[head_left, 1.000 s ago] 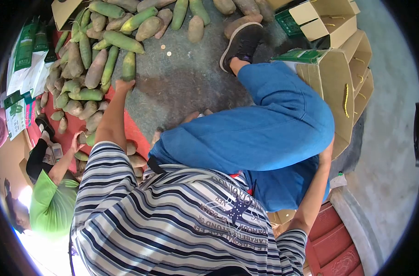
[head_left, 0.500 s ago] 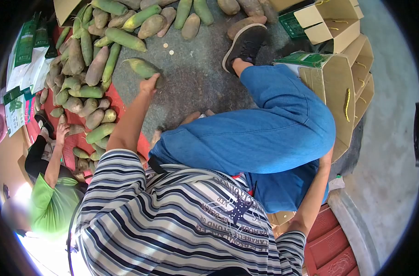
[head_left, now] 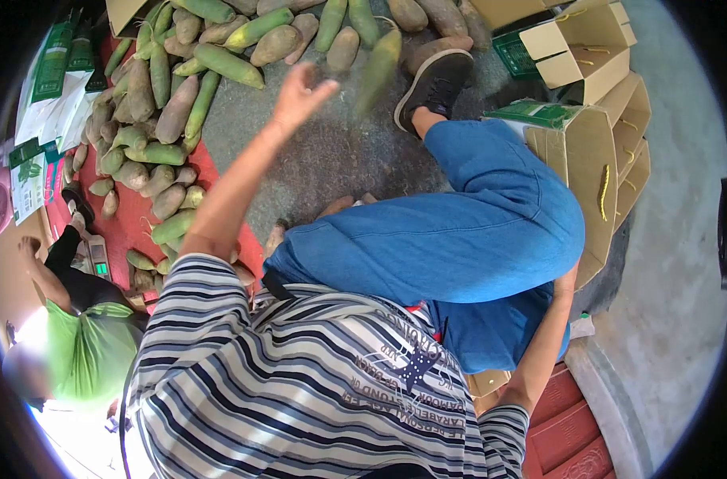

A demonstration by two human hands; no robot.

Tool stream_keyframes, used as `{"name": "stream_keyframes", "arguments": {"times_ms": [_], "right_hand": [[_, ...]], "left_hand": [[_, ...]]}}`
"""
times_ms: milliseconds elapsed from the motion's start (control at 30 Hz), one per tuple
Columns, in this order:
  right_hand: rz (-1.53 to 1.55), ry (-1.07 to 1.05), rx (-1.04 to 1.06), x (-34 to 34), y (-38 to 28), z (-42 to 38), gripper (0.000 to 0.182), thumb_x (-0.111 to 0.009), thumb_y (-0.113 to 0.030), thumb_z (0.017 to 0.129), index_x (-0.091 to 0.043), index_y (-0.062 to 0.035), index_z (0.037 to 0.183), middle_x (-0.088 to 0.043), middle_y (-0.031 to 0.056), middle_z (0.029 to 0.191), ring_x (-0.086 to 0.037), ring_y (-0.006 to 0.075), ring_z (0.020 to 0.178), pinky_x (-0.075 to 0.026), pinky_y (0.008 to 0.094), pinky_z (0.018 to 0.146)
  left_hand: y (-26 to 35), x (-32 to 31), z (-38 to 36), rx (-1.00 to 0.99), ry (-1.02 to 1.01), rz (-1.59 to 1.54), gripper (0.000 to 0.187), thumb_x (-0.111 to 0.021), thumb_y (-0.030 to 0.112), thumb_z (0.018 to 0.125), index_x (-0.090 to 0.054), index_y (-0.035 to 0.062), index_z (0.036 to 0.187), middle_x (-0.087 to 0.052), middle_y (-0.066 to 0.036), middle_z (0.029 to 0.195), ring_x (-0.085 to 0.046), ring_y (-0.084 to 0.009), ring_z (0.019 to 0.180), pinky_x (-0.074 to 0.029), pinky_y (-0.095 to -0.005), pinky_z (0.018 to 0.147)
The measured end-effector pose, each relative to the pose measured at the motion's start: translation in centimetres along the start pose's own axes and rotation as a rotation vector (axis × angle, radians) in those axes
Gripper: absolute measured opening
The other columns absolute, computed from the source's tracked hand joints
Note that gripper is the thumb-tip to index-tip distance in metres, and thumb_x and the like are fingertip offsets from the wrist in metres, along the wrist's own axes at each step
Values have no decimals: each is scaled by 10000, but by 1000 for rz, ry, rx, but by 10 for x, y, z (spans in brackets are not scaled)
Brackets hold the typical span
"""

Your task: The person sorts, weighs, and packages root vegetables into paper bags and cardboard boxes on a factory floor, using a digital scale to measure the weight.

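My left hand [head_left: 299, 100] is over the dark mat with fingers apart and nothing in them. To its right, clear of the fingers, a green radish [head_left: 379, 70] looks smeared by motion, its tip close to the radishes lying at the top. My right hand [head_left: 568, 279] rests against my bent knee in blue trousers; its fingers are hidden behind the leg. Left of my left hand lies a heap of radishes [head_left: 172, 108], some green and some brownish with soil.
Open cardboard boxes [head_left: 591, 180] with yellow cord handles stand at the right. My black shoe [head_left: 437, 86] is planted on the mat. A co-worker in a green shirt [head_left: 96, 347] sits at the left, near a small scale [head_left: 98, 255]. Packaging bags [head_left: 56, 88] lie at the upper left.
My left hand has let go of the green radish and moved up and right; the radish is now farther right. The co-worker's hand has moved left, away from the radishes.
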State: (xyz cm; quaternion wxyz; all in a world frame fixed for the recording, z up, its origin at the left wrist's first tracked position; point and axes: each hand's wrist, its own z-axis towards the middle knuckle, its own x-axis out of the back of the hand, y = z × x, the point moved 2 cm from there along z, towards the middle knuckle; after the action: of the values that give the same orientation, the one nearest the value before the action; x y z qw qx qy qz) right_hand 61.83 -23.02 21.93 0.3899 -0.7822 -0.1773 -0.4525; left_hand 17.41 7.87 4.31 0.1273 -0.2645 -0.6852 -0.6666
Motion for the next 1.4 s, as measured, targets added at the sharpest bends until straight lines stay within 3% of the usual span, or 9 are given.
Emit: {"name": "stream_keyframes", "arguments": {"times_ms": [100,167,200,267,367,533,733,1000,1400], "right_hand": [[17,-1,-25,-1,-6,-2,370,-464,-109,875,-500,30,1216,-574,144,1182,-534,216,1077,-389,309,944],[51,-8,-75,0,-12,-3,371,-462,-113,877,-499,36,1215,-573,141,1179,-532,213,1075,-388,306,943],[72,-11,-88,0,-13,-3,372,-461,-116,877,-498,38,1214,-573,139,1177,-530,211,1074,-388,304,942],[132,-21,-62,-1,-5,-1,373,-457,-122,879,-498,42,1211,-573,134,1172,-528,206,1069,-387,301,940],[227,-42,-12,-5,9,5,374,-452,-131,882,-498,47,1208,-573,127,1164,-524,199,1063,-386,295,936],[391,-24,-138,-4,44,3,360,-463,-142,876,-515,57,1172,-584,125,1127,-533,195,1025,-391,295,923],[151,-28,-34,-1,24,-2,343,-467,-124,872,-522,57,1157,-592,131,1106,-541,196,1009,-402,293,906],[18,-21,-1,1,2,-2,360,-477,-87,858,-515,28,1197,-588,134,1149,-544,211,1045,-402,306,924],[31,-22,53,-3,19,9,390,-492,-100,850,-496,30,1218,-582,170,1161,-549,242,1068,-399,318,935]], "left_hand": [[-46,92,31,-58,238,493,576,-732,372,681,-568,-31,1059,-584,-177,1026,-577,-325,911,-466,-374,828],[-91,160,40,261,102,997,511,-695,360,703,-557,-24,1011,-571,-190,999,-549,-348,964,-455,-416,826],[-128,193,36,73,0,1151,592,-679,409,696,-523,-6,1089,-542,-201,1090,-525,-332,1047,-441,-418,873],[-146,232,19,540,181,1073,704,-669,453,679,-467,37,1210,-499,-196,1184,-493,-333,1116,-432,-425,905],[-264,281,10,632,-84,1020,793,-683,495,649,-419,93,1281,-465,-172,1247,-451,-343,1173,-418,-443,927],[-147,247,4,762,-99,1164,863,-717,527,616,-384,121,1302,-434,-178,1273,-446,-348,1176,-414,-450,934],[-208,216,-5,636,-170,1061,962,-776,496,572,-319,-18,1245,-467,-222,1221,-509,-357,1112,-449,-419,905],[-152,81,-84,628,-430,683,883,-714,515,591,-374,-57,1172,-575,-259,1090,-567,-365,1033,-468,-406,839],[11,-34,-28,155,-325,291,752,-715,441,614,-464,-30,1144,-573,-253,1043,-558,-377,1002,-449,-411,859]]}}
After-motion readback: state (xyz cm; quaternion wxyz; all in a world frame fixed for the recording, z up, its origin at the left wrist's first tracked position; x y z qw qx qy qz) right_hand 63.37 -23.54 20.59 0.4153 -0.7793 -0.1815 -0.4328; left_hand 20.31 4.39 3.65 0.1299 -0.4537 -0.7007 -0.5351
